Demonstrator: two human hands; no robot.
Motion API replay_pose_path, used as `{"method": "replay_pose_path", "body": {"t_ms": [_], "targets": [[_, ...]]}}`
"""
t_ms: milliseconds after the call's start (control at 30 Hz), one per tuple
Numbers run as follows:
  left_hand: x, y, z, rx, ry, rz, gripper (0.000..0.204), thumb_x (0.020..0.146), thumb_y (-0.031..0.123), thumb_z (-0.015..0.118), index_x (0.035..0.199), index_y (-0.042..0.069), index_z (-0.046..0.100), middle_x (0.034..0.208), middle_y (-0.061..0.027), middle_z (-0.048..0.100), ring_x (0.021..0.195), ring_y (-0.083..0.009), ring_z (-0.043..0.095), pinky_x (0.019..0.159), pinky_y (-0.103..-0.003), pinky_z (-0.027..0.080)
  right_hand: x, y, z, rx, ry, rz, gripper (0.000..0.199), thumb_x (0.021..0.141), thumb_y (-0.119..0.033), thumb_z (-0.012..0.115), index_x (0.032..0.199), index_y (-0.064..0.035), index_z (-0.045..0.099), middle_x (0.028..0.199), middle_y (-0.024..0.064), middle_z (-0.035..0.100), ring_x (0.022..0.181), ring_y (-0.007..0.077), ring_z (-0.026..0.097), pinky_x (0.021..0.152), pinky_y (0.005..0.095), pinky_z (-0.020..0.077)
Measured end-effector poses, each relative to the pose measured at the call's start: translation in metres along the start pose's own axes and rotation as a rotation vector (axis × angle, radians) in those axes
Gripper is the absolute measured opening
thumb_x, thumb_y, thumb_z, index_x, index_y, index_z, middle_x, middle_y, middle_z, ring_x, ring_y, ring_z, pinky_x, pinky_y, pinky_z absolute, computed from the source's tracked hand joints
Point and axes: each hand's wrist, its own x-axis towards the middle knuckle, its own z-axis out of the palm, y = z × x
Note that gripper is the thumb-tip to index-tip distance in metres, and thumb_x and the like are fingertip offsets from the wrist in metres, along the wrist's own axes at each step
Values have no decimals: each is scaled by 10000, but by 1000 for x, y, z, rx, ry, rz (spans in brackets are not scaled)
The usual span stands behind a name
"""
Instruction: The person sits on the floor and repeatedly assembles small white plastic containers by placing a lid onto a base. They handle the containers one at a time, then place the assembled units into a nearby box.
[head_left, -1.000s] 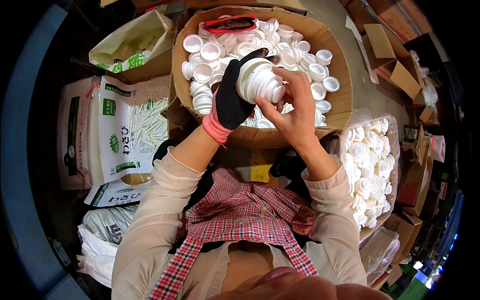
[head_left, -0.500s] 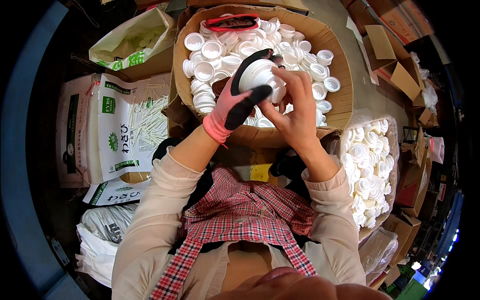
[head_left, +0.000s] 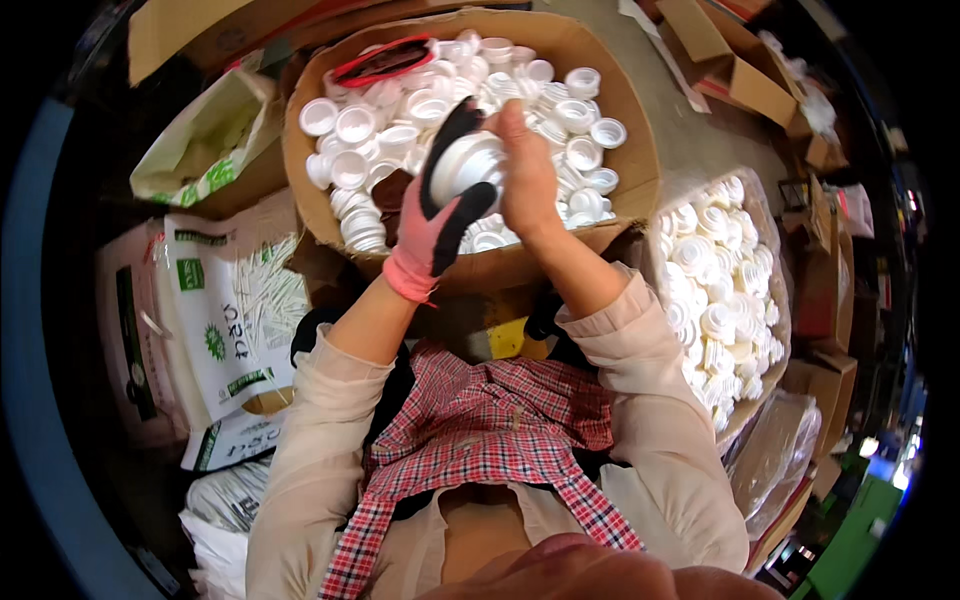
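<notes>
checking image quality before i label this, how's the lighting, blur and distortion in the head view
Head view: strong fisheye, the cardboard box edges bow and the corners go black; light is warm and even over the white caps, with mild glare on the cap stack held between the gloved left hand and bare right hand; the hands look sharp, while the blurred shape at the bottom edge is out of focus.

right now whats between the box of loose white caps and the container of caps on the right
In the head view, the right forearm crosses that gap, with the box's cardboard wall and a strip of grey floor farther up. Both hands hold a white cap.
</notes>
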Motion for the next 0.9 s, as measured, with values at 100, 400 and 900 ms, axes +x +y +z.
{"method": "replay_pose_path", "body": {"t_ms": [100,400,900], "targets": [[-10,-48,-19,-68,-102,-222,414,855,148,611,1227,-18,539,1203,-137,529,1148,-241,499,969,-367,411,10,31,-6,-156,-180,-138,412,970,-386,432,1146,-31,546,1110,74,560,987,153,522,822,322,435],[18,24,39,-230,-405,-354,485,900,94,515,1356,-13,390,1366,-130,459,1251,-255,431,1061,-347,299,-55,44,-195,-100,103,143,671,691,-169,805,1261,-37,476,1171,99,560,1072,205,544,928,340,432],[-1,-9,104,974,-925,-26,654,729,300,704,1244,-19,457,1227,-171,498,1142,-318,465,1000,-415,348,-3,132,-603,-930,1243,170,559,726,-448,750,1073,-53,559,983,203,644,947,340,604,815,404,463]]}}
